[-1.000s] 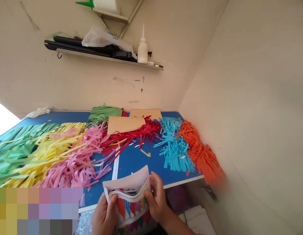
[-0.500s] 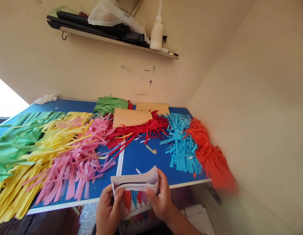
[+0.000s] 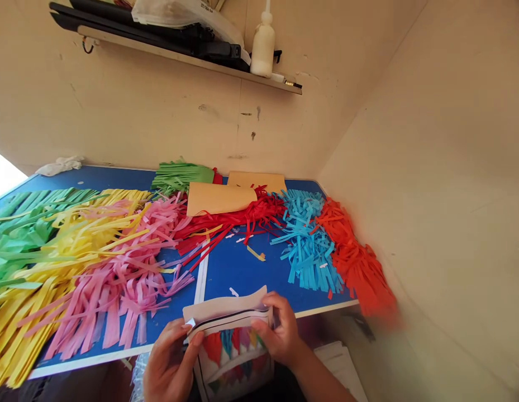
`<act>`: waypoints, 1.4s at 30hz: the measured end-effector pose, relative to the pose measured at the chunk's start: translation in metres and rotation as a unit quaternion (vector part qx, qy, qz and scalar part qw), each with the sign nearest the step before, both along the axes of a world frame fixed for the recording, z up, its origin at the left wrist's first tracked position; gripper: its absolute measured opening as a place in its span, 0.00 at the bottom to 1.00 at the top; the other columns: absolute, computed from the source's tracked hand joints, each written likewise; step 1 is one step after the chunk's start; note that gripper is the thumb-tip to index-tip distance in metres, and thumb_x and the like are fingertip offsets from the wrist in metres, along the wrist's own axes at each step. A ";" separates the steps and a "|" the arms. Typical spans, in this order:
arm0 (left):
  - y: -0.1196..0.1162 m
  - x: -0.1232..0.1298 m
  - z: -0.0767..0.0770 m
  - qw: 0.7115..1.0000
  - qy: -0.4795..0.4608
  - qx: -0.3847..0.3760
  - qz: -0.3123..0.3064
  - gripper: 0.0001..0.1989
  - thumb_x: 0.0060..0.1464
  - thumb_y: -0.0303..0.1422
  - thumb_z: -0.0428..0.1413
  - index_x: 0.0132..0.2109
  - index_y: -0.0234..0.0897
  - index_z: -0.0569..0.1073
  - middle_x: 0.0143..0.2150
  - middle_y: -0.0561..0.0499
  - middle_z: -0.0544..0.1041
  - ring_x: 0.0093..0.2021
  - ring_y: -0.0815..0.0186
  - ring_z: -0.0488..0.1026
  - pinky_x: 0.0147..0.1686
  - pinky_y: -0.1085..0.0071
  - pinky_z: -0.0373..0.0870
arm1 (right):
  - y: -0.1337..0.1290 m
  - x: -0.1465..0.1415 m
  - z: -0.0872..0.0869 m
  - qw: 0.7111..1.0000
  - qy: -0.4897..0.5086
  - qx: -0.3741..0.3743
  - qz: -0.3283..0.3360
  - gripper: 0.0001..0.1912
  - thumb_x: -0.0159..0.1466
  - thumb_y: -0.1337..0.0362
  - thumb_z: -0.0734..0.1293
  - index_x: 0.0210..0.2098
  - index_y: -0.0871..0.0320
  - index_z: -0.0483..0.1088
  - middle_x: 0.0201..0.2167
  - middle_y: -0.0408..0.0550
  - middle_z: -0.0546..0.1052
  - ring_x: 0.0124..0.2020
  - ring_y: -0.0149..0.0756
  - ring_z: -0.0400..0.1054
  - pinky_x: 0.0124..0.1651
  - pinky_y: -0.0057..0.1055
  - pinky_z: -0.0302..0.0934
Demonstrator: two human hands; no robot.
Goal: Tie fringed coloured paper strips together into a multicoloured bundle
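Fingers [image 3: 272, 329] pinch paper stack [image 3: 225, 312] over blue table [image 3: 242, 273].

- The left hand [image 3: 169, 365] is bare, with no ring or glove (only part shows above the frame edge).
- The right hand [image 3: 282, 332] is bare; its forearm carries no sleeve.

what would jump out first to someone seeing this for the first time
The bands of cut paper fringe across the blue table: green fringe at far left, then yellow fringe, pink fringe, red fringe, light blue fringe and orange fringe by the right wall. At the near edge, the left hand and right hand hold a white card piece with coloured paper points.
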State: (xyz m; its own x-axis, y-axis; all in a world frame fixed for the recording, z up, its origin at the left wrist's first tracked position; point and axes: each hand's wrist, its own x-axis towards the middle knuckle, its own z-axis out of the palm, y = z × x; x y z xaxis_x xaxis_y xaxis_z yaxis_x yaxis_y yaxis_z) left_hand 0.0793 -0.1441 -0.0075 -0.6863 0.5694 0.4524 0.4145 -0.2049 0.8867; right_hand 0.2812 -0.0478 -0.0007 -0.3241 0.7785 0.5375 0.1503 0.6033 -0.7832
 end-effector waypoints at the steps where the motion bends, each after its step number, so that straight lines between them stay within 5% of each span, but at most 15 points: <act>1: 0.000 -0.002 0.003 1.000 0.005 0.001 -0.010 0.10 0.48 0.32 0.64 0.39 0.41 0.75 0.37 0.52 0.80 0.41 0.63 0.78 0.42 0.70 0.78 | 0.004 0.001 0.003 1.000 -0.001 -0.009 0.017 0.16 0.63 0.59 0.69 0.49 0.54 0.65 0.40 0.50 0.73 0.42 0.40 0.70 0.45 0.35 0.67; 8: 0.006 -0.027 0.025 0.990 0.025 -0.065 -0.121 0.06 0.53 0.37 0.60 0.32 0.39 0.76 0.30 0.50 0.79 0.32 0.64 0.78 0.33 0.72 0.78 | 0.031 0.000 0.041 0.993 -0.027 -0.027 0.113 0.13 0.58 0.52 0.72 0.35 0.54 0.71 0.31 0.46 0.75 0.33 0.38 0.70 0.39 0.33 0.66; 17: 0.019 -0.042 0.041 0.969 0.173 -0.105 -0.141 0.09 0.56 0.42 0.59 0.38 0.46 0.82 0.36 0.51 0.84 0.36 0.63 0.82 0.37 0.73 0.79 | 0.061 0.014 0.069 0.969 -0.169 0.073 0.164 0.18 0.62 0.50 0.71 0.47 0.52 0.76 0.42 0.51 0.81 0.45 0.42 0.76 0.52 0.40 0.67; 22: 0.024 -0.040 0.042 0.966 0.213 -0.095 -0.116 0.10 0.57 0.43 0.57 0.38 0.47 0.82 0.36 0.51 0.84 0.36 0.63 0.81 0.38 0.74 0.79 | 0.064 0.014 0.076 0.967 -0.158 0.053 0.194 0.17 0.64 0.54 0.70 0.50 0.52 0.75 0.51 0.53 0.78 0.50 0.42 0.74 0.54 0.40 0.67; 28: 0.032 -0.037 0.036 0.968 0.183 -0.064 -0.159 0.06 0.57 0.35 0.58 0.39 0.46 0.81 0.38 0.51 0.83 0.38 0.63 0.80 0.39 0.72 0.79 | 0.065 0.013 0.070 0.973 -0.092 0.016 0.212 0.11 0.65 0.61 0.70 0.47 0.51 0.75 0.45 0.50 0.80 0.48 0.40 0.75 0.51 0.39 0.68; 34: 0.035 -0.039 0.033 0.976 0.089 -0.009 -0.200 0.16 0.53 0.25 0.58 0.47 0.48 0.77 0.36 0.51 0.81 0.39 0.61 0.78 0.40 0.65 0.78 | 0.059 0.014 0.062 0.972 -0.088 -0.066 0.208 0.22 0.66 0.60 0.68 0.58 0.50 0.66 0.47 0.50 0.77 0.52 0.42 0.72 0.61 0.48 0.61; 38: 0.026 -0.041 0.043 0.953 0.136 -0.019 -0.270 0.11 0.56 0.28 0.54 0.40 0.46 0.80 0.36 0.47 0.80 0.43 0.57 0.78 0.42 0.63 0.78 | 0.051 0.010 0.072 0.962 -0.045 -0.112 0.244 0.12 0.65 0.53 0.68 0.43 0.52 0.76 0.46 0.51 0.76 0.48 0.42 0.73 0.53 0.42 0.66; 42: 0.020 -0.026 0.051 0.964 0.026 -0.102 -0.246 0.06 0.54 0.37 0.59 0.31 0.42 0.76 0.43 0.44 0.81 0.42 0.55 0.79 0.38 0.64 0.80 | 0.039 0.003 0.080 0.964 -0.025 -0.200 0.176 0.08 0.65 0.57 0.69 0.33 0.55 0.74 0.43 0.49 0.79 0.44 0.38 0.74 0.48 0.35 0.67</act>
